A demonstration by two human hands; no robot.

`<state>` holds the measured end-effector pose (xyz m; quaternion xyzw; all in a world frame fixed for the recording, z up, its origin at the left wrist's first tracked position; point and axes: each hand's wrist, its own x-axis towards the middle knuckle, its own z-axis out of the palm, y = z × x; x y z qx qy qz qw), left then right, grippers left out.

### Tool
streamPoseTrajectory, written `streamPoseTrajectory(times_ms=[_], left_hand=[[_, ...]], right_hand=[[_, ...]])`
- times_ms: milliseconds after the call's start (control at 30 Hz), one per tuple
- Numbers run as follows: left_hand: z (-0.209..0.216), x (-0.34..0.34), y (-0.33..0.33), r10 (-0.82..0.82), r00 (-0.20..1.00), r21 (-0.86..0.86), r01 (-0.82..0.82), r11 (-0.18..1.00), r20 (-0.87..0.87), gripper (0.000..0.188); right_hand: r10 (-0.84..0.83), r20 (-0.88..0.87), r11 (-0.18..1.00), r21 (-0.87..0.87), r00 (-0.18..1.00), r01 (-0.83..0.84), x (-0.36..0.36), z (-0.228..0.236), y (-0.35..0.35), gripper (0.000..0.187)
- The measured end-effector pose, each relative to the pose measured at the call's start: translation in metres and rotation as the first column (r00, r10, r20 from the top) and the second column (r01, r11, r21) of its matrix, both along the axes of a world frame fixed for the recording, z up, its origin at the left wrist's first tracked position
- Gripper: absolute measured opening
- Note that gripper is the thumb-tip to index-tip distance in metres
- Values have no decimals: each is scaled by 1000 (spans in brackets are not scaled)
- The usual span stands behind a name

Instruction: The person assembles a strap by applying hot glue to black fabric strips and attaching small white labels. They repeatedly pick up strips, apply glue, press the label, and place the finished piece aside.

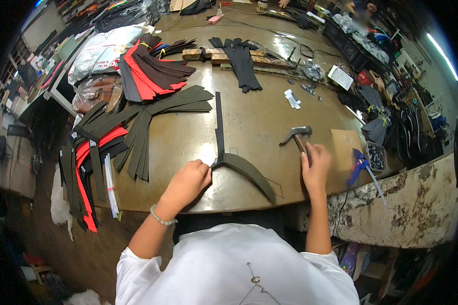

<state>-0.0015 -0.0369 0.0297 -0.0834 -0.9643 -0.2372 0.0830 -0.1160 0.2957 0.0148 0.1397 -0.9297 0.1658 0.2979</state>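
Observation:
My right hand (318,165) is wrapped round the wooden handle of a hammer (297,133), whose dark metal head points away from me above the table. On the left, my left hand (189,182) has its fingers closed on the end of a curved olive-green fabric strip (250,174). A narrow dark strip (219,124) meets it at those fingers and runs straight away from me. The curved strip bends right, toward the table's near edge. Exactly what lies between my left fingertips is hidden.
Bundles of olive strips (142,114) and red and brown strips (155,71) lie left. Right are a cardboard sheet (346,140), a blue glue gun (359,165) and a box of small dark parts (376,155). Black strips (241,63) rest on wooden boards farther back. Another person (361,10) is far right.

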Motion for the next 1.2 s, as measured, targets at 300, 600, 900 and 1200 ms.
streamPoseTrajectory(times_ms=[300,600,900,1200], left_hand=[[-4,1,50,162,956,964,-259,65,246,23],[16,13,46,236,915,439,-75,895,-326,16],[5,-8,28,104,956,646,-263,717,274,18],[-8,-20,33,325,946,282,-315,906,13,15]], right_hand=[[987,157,140,-922,20,361,15,-2,-140,42],[809,566,588,-772,161,-242,-1,11,-133,22],[862,440,484,-863,-253,148,-26,0,-136,43],[885,178,456,-516,430,-725,-2,22,-139,44]])
